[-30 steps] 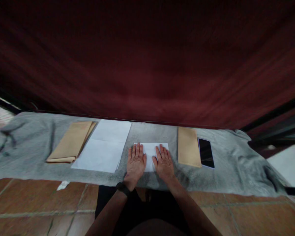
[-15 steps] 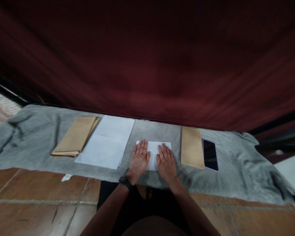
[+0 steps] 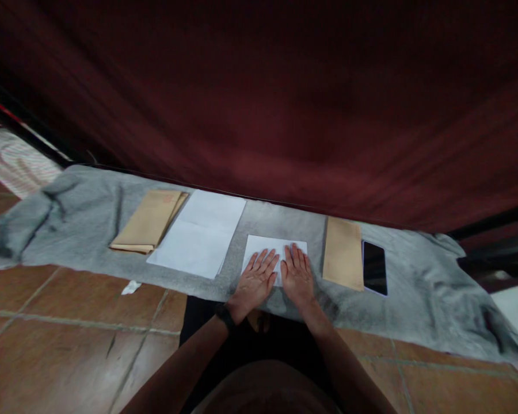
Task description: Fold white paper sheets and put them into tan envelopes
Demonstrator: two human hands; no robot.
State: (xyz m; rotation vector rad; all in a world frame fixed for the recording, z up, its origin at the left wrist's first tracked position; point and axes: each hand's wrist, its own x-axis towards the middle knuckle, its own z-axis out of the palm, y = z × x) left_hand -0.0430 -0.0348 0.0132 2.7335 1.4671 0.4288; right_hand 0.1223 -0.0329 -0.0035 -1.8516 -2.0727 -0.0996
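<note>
A folded sheet of white paper (image 3: pixel 261 244) lies on the grey cloth in front of me, its lower part covered by my hands. My left hand (image 3: pixel 257 278) rests flat on its left half, fingers stretched out and angled to the upper right. On the right half lies my right hand (image 3: pixel 297 275), also flat, with the fingers pointing away from me. Left of them is a stack of larger white sheets (image 3: pixel 198 233) with a crease across the top one. To the right lies a single brown envelope (image 3: pixel 343 253).
A pile of brown envelopes (image 3: pixel 149 219) lies at the left beside the sheets. A phone (image 3: pixel 374 267) with a dark screen touches the right envelope's side. The grey cloth (image 3: pixel 418 287) has wrinkled ends. A white scrap (image 3: pixel 131 287) lies by the tiled floor's cloth edge.
My hands have slid toward the near part of the folded paper and the left fingers now slant right, closer to the right hand. The whole view has tilted slightly.
</note>
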